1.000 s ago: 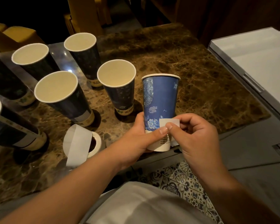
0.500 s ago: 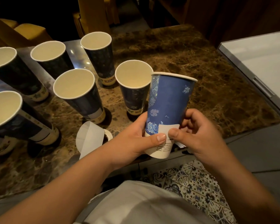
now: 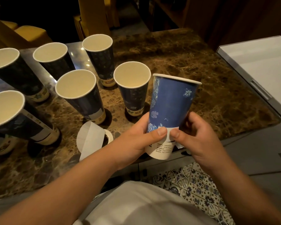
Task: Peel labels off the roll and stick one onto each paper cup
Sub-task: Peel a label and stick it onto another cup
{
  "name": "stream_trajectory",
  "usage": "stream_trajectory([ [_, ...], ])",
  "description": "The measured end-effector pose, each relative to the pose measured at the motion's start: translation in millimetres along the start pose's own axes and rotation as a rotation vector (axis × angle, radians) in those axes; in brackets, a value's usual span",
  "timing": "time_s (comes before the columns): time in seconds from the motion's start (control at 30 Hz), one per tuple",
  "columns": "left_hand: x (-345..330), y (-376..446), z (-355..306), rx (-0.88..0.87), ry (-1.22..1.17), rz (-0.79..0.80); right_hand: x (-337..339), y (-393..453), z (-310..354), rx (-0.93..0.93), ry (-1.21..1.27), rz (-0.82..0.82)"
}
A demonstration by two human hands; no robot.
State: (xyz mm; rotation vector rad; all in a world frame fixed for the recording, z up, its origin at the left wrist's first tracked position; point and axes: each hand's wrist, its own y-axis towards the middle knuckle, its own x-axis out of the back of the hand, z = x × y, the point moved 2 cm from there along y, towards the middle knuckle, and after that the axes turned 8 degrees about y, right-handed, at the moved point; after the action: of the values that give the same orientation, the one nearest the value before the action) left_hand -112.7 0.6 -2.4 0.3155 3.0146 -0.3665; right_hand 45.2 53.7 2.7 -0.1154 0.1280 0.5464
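I hold a tall blue paper cup [image 3: 170, 108] tilted to the right over the table's near edge. My left hand [image 3: 136, 138] grips its lower part, thumb across the front. My right hand [image 3: 196, 140] wraps the cup's right side, and its thumb presses a white label [image 3: 169, 133] onto the cup's lower front. The label roll [image 3: 91, 140] lies on the table left of my hands, with a loose white strip curling off it. Several dark blue cups [image 3: 81, 95] stand upright to the left and behind.
The brown marble table [image 3: 209, 88] runs out to the right of the cups. A white and grey appliance [image 3: 263, 65] sits beyond the table's right edge. Patterned floor tiles [image 3: 193, 184] show below my hands. Yellow seats [image 3: 29, 33] stand behind the table.
The cup has tipped further right and sits higher in view. My right thumb has slid over the label, which now lies flatter on the cup. The view shifted, bringing more cups into sight.
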Motion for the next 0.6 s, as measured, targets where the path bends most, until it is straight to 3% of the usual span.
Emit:
stream_trajectory([
  [0.13, 1, -2, -4, 0.084, 0.182, -0.1, 10, 4, -1, 0.073, -0.037, -0.1],
  [0.3, 10, -30, -11, 0.121, 0.44, -0.319, 29, 24, -12, 0.166, -0.244, -0.403],
  [0.47, 42, -75, -33, -0.012, 0.766, -0.727, 38, 39, -28, 0.122, -0.485, -0.511],
  [0.6, 83, -94, -29, 0.167, 0.887, -0.989, 37, 50, -31, 0.107, -0.53, -0.526],
])
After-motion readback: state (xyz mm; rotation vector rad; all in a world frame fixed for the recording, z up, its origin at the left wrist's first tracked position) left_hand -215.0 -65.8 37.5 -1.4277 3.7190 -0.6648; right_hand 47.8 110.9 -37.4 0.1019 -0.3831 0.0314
